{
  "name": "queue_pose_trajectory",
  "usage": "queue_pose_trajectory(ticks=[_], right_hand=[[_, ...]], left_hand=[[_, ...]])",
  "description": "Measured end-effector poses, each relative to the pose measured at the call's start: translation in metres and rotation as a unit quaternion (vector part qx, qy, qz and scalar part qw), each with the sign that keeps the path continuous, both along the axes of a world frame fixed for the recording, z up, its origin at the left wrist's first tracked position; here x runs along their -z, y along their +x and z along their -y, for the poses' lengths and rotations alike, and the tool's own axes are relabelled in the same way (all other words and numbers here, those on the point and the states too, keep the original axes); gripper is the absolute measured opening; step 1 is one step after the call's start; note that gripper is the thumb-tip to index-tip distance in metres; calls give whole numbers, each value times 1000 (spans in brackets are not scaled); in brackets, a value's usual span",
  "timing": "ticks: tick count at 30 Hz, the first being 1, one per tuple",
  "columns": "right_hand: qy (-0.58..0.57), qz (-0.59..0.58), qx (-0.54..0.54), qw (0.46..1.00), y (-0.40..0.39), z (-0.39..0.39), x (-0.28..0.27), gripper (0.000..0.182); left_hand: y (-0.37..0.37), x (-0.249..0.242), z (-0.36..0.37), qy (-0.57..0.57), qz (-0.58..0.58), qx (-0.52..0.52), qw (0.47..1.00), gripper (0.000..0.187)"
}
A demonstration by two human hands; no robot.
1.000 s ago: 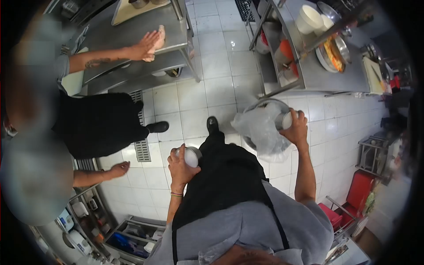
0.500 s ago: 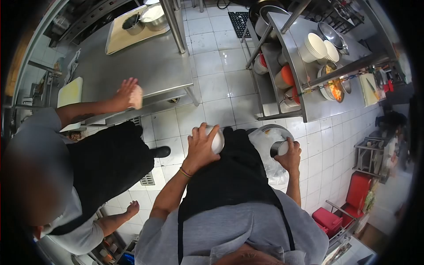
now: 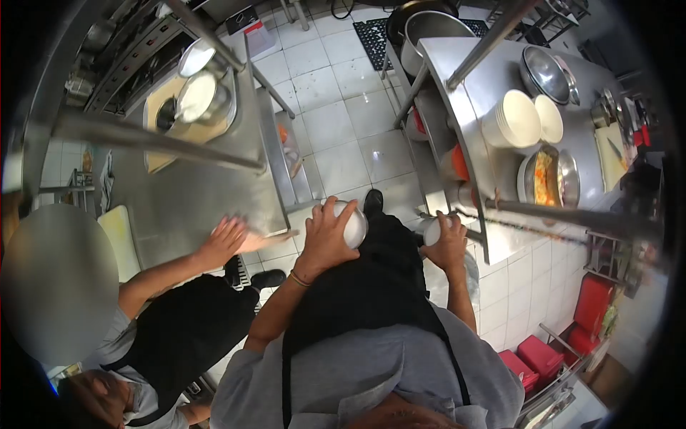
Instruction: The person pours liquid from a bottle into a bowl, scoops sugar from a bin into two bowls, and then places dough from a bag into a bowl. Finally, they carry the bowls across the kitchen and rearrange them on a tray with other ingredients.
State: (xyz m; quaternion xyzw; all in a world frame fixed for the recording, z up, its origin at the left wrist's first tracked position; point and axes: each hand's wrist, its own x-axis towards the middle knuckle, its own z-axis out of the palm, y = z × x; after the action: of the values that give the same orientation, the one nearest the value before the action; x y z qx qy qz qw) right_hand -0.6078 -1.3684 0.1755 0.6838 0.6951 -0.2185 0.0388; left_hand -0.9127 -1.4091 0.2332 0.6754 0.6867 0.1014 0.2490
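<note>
My left hand [image 3: 325,239] wraps around a white round container [image 3: 355,226], held in front of my black apron. My right hand [image 3: 447,244] grips a small pale round cup [image 3: 431,232], its fingers curled over the top. What either one contains cannot be made out. Both hands are off the tables, with the tiled floor below. The right hand is nearest the corner of the right steel table [image 3: 446,61]. At the left steel table [image 3: 236,193], a co-worker's hand [image 3: 227,239] reaches over the edge near my left hand.
White stacked tubs [image 3: 513,121], a metal bowl [image 3: 547,71] and a bowl of chopped food [image 3: 547,179] stand on the right table. A tray [image 3: 153,154] with a pot of white stuff [image 3: 202,99] lies on the left table. Red bins [image 3: 537,354] stand at lower right.
My view has shifted forward between the two tables. Both hands keep hold of their containers; the right one has risen and turned its cup. The co-worker's hand has come closer to mine.
</note>
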Motion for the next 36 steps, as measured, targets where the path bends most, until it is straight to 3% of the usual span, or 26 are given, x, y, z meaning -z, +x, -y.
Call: queue_pose_trajectory(ticks=[5,14,20,28,36], right_hand=[[35,-28,-77,996,-44,-100,-7,100],[86,-39,-164,982,-135,-271,-40,98],[112,-98,-123,981,-163,-342,-61,104],[55,-71,-54,994,-198,-429,-99,101],[133,-127,-30,982,-195,-547,-65,99]], left_hand=[[-30,-4,-70,-44,-24,-46,998,104],[-98,-2,-165,-20,16,-166,986,104],[-151,19,-271,13,47,-164,985,101],[-198,12,-400,40,-10,-189,981,98],[-224,-6,-484,12,-45,-237,970,99]])
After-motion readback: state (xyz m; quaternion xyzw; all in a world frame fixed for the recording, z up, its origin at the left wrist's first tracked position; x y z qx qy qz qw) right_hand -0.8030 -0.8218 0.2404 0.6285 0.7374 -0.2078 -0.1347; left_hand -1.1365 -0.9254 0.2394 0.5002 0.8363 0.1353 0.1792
